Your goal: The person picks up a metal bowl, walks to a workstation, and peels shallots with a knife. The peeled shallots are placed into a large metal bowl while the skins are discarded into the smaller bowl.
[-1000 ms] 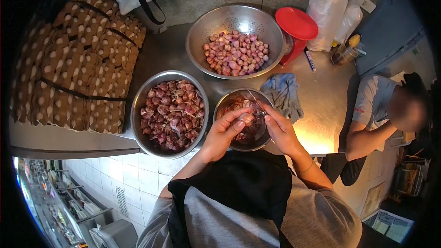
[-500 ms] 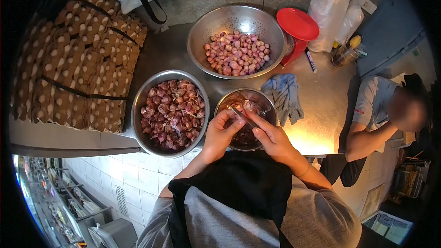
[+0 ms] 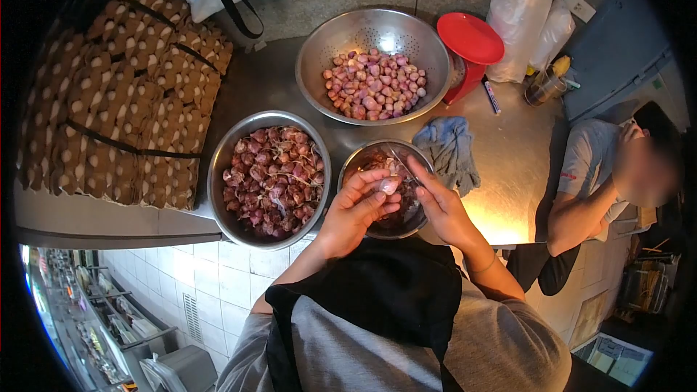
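Observation:
My left hand (image 3: 356, 207) pinches a pale pink shallot (image 3: 389, 185) above a small steel bowl (image 3: 415, 228) with skins inside. In my right hand (image 3: 438, 199) is a knife (image 3: 401, 160), its blade pointing up and to the left, apart from the shallot. To the left stands a steel bowl (image 3: 218, 207) full of unpeeled shallots (image 3: 272, 174), brown-red with dry roots. Behind the small bowl, a large steel colander (image 3: 319, 43) holds peeled pink shallots (image 3: 374, 83).
A grey-blue cloth (image 3: 448, 152) lies right of the small bowl. Behind it are a red scale (image 3: 470, 38), a marker (image 3: 492, 97) and plastic bags (image 3: 519, 25). Stacked egg trays (image 3: 123, 101) fill the left side. Another person (image 3: 588, 189) sits at the right.
My right hand has moved a little right and turned the knife upward, away from the left hand. The shallot now shows in my left fingers. The other person has raised a hand.

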A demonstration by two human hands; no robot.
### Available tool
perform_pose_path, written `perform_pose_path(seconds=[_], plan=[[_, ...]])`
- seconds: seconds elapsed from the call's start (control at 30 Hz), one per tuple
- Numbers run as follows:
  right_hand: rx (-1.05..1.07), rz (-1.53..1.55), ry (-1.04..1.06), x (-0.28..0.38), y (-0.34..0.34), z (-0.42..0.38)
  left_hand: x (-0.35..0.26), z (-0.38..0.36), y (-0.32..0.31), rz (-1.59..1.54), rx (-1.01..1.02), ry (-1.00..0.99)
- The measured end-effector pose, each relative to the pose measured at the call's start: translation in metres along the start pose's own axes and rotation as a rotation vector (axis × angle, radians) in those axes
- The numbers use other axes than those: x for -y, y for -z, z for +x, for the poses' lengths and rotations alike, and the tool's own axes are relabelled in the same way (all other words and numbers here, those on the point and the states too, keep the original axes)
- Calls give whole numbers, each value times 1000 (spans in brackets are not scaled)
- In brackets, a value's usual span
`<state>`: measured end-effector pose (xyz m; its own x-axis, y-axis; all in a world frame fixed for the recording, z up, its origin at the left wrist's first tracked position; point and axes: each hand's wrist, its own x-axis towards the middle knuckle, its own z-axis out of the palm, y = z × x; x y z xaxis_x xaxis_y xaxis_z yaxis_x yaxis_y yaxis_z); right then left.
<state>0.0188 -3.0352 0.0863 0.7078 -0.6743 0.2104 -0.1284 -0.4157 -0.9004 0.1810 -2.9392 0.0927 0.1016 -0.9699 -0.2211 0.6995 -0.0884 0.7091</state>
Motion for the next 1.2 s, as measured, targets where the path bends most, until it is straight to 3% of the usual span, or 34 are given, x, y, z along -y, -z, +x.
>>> perform_pose_path(seconds=[0.17, 0.23, 0.33, 0.53, 0.67, 0.83, 1.03, 1.13, 1.2], plan=[[217, 473, -543, 14, 6, -6, 0, 3, 10, -79, -22, 39], [225, 487, -466, 18, 4, -7, 4, 3, 12, -46, -47, -8], [131, 227, 58, 8, -9, -7, 5, 2, 8, -1, -67, -56], [170, -109, -63, 25, -1, -8, 7, 1, 7, 132, -84, -184], [95, -74, 16, 21, -7, -10, 13, 4, 12, 143, -86, -264], [146, -345, -51, 29, -6, -9, 11, 4, 11, 121, -103, -227], [62, 98, 8, 9, -10, -9, 9, 4, 11, 140, -79, -208], [73, 176, -154, 1, -3, -5, 7, 1, 8, 136, -24, -195], [31, 95, -125, -2, 2, -2, 5, 0, 7, 127, -14, -188]])
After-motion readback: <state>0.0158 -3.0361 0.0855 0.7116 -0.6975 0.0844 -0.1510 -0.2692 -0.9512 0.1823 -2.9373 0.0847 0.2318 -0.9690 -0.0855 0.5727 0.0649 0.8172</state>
